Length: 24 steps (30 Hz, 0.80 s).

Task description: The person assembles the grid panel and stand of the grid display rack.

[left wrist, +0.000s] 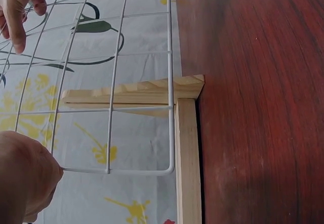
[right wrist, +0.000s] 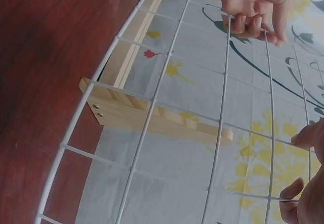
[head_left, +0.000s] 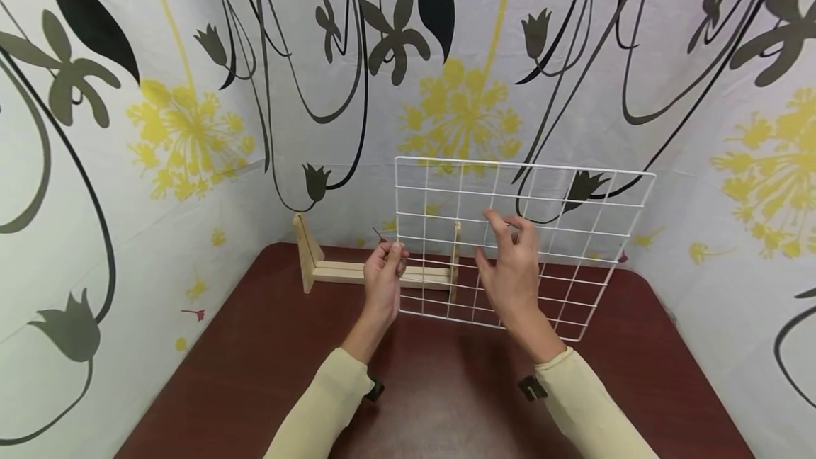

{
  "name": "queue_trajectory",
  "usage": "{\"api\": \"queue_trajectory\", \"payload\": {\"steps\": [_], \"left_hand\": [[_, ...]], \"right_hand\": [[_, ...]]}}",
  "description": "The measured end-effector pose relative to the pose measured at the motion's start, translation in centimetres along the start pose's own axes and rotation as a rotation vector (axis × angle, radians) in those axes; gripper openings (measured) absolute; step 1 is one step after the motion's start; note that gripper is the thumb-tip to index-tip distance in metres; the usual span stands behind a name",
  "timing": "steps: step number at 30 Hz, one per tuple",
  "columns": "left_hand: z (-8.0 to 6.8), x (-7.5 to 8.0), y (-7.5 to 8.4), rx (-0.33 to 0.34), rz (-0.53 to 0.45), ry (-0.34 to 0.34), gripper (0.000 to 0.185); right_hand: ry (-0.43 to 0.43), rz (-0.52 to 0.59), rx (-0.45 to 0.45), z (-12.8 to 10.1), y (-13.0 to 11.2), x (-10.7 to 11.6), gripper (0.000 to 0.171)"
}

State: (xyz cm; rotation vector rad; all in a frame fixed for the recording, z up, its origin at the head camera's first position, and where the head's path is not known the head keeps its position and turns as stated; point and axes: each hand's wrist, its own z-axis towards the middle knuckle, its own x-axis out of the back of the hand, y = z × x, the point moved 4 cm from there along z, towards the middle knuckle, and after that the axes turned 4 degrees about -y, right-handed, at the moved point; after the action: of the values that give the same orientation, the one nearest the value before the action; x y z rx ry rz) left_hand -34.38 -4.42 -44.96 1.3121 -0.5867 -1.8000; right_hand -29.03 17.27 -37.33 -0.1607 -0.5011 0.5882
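Note:
A white wire grid panel [head_left: 523, 168] stands upright on a dark red-brown table [head_left: 446, 388], its lower left part set in a pale wooden stand [head_left: 338, 273]. My left hand [head_left: 384, 271] grips a wire at the panel's left edge with curled fingers. In the right wrist view that left hand [right wrist: 253, 3] is curled over a wire of the grid [right wrist: 146, 127]. My right hand [head_left: 510, 268] is held against the middle of the panel with spread fingers touching the wires. The left wrist view shows the grid's corner [left wrist: 171, 57] against the stand [left wrist: 187, 158].
Flower-patterned cloth walls [head_left: 191, 126] close in the table on the left, back and right. The stand's upright post [head_left: 304, 250] rises at the back left. Bare table top [left wrist: 263, 107] lies in front of the panel and at both sides.

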Motion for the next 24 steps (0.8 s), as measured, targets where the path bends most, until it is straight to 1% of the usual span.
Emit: {"api": "queue_trajectory", "payload": {"steps": [5,10,12,16,20,22,24], "left_hand": [[-0.1,0.3,0.2,0.016,-0.012,0.003,0.012],[-0.3,1.1,0.4,0.055,-0.017,-0.034,0.011],[-0.6,1.6,0.6,0.073,-0.004,-0.052,0.010],[-0.9,2.4,0.9,0.101,0.045,-0.100,0.008],[-1.0,3.0,1.5,0.119,0.117,-0.153,0.015],[-0.9,3.3,1.9,0.114,0.158,-0.172,0.018],[-0.6,3.8,2.2,0.088,0.222,-0.185,0.022]], "right_hand": [[-0.016,-0.023,0.002,0.3,-0.1,-0.2,0.062],[-0.036,-0.002,0.005,0.0,-0.1,-0.6,0.055],[-0.043,0.007,0.008,-0.2,-0.2,-0.7,0.053],[-0.050,0.024,0.011,-0.7,-0.3,-0.7,0.053],[-0.049,0.033,0.019,-0.8,-0.5,-0.5,0.053],[-0.049,0.036,0.020,-0.8,-0.6,-0.3,0.053],[-0.047,0.042,0.011,-0.8,-0.6,-0.1,0.054]]}}
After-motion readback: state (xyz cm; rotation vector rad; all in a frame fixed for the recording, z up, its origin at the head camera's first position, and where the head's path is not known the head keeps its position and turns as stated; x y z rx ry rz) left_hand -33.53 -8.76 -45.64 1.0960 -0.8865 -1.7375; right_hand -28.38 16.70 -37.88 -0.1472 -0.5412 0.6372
